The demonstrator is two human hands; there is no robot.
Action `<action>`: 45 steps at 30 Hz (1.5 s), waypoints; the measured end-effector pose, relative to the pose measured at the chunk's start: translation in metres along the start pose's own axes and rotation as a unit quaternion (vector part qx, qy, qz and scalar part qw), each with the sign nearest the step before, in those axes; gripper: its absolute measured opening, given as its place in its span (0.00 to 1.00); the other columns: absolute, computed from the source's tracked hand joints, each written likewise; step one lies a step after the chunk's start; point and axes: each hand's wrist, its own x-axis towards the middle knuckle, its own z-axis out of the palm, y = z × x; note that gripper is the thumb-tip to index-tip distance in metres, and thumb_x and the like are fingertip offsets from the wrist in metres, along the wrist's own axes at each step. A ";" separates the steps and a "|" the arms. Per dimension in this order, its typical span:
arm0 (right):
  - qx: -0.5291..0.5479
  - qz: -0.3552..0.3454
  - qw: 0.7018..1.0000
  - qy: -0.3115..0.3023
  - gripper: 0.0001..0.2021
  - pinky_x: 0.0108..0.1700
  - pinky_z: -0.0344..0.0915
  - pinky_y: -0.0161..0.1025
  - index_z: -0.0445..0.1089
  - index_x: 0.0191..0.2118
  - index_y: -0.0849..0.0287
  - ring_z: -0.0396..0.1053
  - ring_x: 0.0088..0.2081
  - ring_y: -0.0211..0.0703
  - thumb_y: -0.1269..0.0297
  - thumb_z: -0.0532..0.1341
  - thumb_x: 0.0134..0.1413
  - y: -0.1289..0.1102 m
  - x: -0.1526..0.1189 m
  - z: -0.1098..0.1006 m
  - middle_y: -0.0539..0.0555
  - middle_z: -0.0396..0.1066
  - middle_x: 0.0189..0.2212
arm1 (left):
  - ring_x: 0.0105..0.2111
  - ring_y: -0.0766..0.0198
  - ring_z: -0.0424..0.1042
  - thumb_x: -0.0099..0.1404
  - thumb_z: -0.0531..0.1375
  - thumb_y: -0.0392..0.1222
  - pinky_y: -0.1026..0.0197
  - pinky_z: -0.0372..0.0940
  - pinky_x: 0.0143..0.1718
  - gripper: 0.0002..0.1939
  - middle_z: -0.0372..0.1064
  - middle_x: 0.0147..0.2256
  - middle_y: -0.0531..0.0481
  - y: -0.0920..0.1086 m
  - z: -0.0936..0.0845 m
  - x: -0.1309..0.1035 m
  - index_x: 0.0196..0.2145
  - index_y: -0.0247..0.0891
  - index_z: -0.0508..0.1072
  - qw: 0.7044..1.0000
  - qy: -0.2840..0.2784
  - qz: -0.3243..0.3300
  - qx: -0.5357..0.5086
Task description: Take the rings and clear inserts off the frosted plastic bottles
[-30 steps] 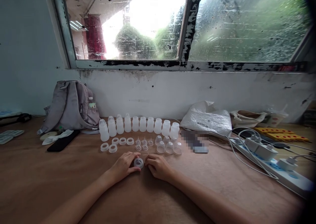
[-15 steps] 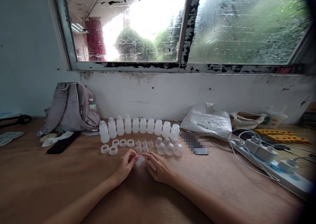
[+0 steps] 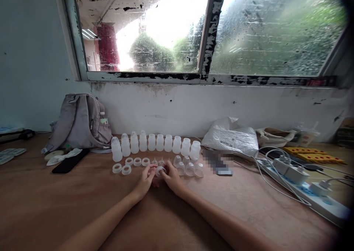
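Observation:
Between my hands is a translucent baby bottle collar ring (image 3: 159,170), its round opening turned towards me. My left hand (image 3: 146,179) grips it from the left with bent fingers. From the other side my right hand (image 3: 173,176) is closed on it, thumb and fingertips at the ring; any smaller part inside is too hard to make out. Just behind my hands stand clear bottle nipples (image 3: 161,162), partly covered by my fingers. More white collar rings (image 3: 126,169) lie to the left, and clear domed caps (image 3: 189,169) stand to the right.
Frosted bottles (image 3: 152,142) form a row at the back, the leftmost ones topped. A grey backpack (image 3: 80,123) and a black phone (image 3: 70,161) are at left. To the right lie a silver plastic bag (image 3: 231,136) and a power strip (image 3: 326,203) with cables.
My right hand has gone from stretched fingers beside the nipples to gripping at the collar ring. The ring has tipped towards me and risen slightly, and my hands are closer together.

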 end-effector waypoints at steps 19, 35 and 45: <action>0.123 0.066 0.989 -0.050 0.12 0.21 0.46 0.29 0.53 0.30 0.57 0.48 0.19 0.32 0.76 0.52 0.34 0.015 0.002 0.007 0.40 0.48 0.16 | 0.27 0.66 0.66 0.58 0.52 0.42 0.66 0.60 0.27 0.07 0.66 0.28 0.51 0.005 -0.008 -0.012 0.34 0.37 0.64 0.938 -0.032 0.194 0.286; 0.122 0.037 0.989 -0.073 0.08 0.21 0.57 0.29 0.60 0.32 0.59 0.60 0.23 0.33 0.67 0.57 0.43 0.010 -0.001 0.000 0.49 0.63 0.26 | 0.46 0.54 0.59 0.55 0.58 0.45 0.51 0.53 0.49 0.19 0.62 0.45 0.45 0.010 -0.011 -0.012 0.45 0.41 0.64 0.890 -0.016 0.277 0.363; -0.090 -0.100 0.990 -0.033 0.09 0.27 0.57 0.31 0.61 0.37 0.59 0.59 0.22 0.34 0.69 0.50 0.49 -0.003 0.047 -0.004 0.49 0.63 0.25 | 0.29 0.64 0.67 0.47 0.62 0.53 0.63 0.61 0.31 0.20 0.68 0.30 0.49 -0.003 -0.035 0.016 0.33 0.36 0.69 0.983 0.159 0.083 0.045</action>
